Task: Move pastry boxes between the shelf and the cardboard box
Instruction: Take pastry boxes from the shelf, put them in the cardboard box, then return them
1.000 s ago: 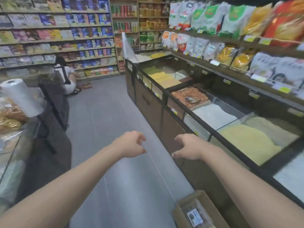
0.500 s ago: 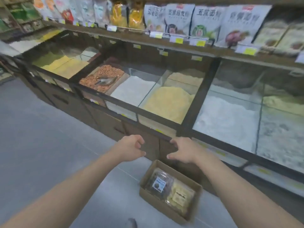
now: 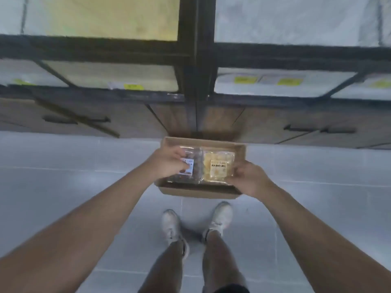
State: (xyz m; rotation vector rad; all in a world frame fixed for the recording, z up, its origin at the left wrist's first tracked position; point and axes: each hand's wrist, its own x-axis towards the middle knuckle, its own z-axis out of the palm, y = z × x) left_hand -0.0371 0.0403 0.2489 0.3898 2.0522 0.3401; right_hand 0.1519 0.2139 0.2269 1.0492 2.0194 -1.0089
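An open cardboard box (image 3: pixel 198 192) sits on the grey tiled floor against the foot of the counter. Two clear pastry boxes lie in it side by side. The left one holds dark pastries (image 3: pixel 195 166) and has a white and blue label. The right one holds yellow pastries (image 3: pixel 218 166). My left hand (image 3: pixel 169 163) curls over the left side of the dark box, with the thumb on its label. My right hand (image 3: pixel 248 178) grips the yellow box at its near right corner. Both boxes are still within the cardboard walls.
Right behind the cardboard box stands a bulk-food counter with glass-covered bins (image 3: pixel 105 15), a dark frame post (image 3: pixel 196 60) and wooden cabinet doors with black handles (image 3: pixel 317 130). My feet in white shoes (image 3: pixel 171 225) stand on the floor just in front of the cardboard box.
My view has swung from the aisle down to the floor. Both hands, empty before, have dropped into the cardboard box and closed on the two pastry boxes.
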